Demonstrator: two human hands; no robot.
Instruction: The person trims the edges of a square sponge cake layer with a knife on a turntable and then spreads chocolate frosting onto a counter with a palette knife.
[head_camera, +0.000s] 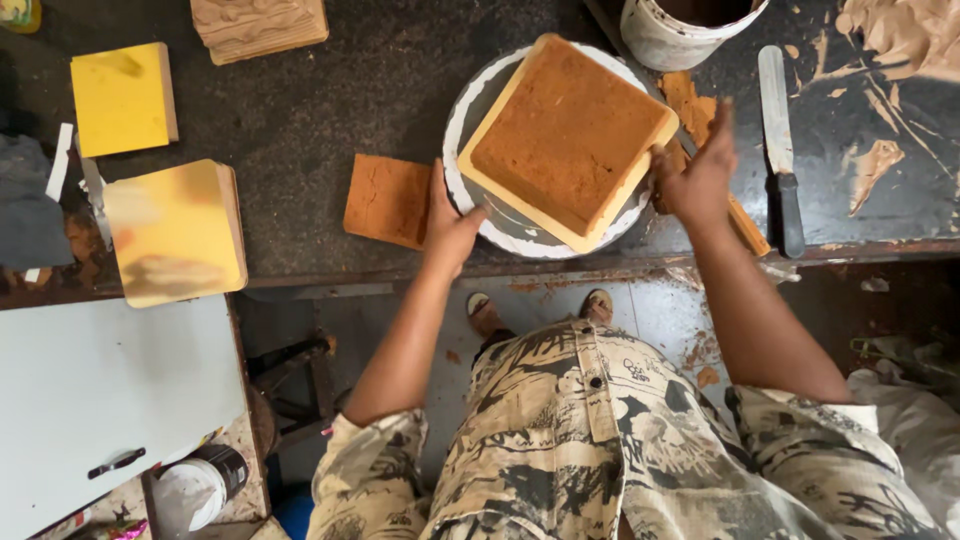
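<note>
Bracing a square block (567, 130) from both sides, a person stands at a dark worktop (300, 110) — the block, orange-brown on top with a pale yellow rim, sits cornerwise on a round white turntable (465, 110), apparently so it can be swung around and reached from every side. The left hand (452, 225) rests on the turntable's near edge, fingers loosely spread and gripping nothing, seemingly to steady or turn the disc. The right hand (700, 175) is pressed flat against the block's right-hand corner, fingers open and slightly blurred, holding no tool.

Just left of the turntable lies a thin orange-brown slab (388, 200); to the turntable's right a palette knife (778, 120) lies blade up among smears and scraps of the same material — within reach of the right hand. Beyond the turntable stands a white bucket (668, 35), partly cut off by the frame. Well to the turntable's left are two yellow-faced blocks (122, 97) (175, 232), and a carved pale block (258, 25) sits at the far edge. A white tub (195, 490) stands low at the left, far from the turntable.
</note>
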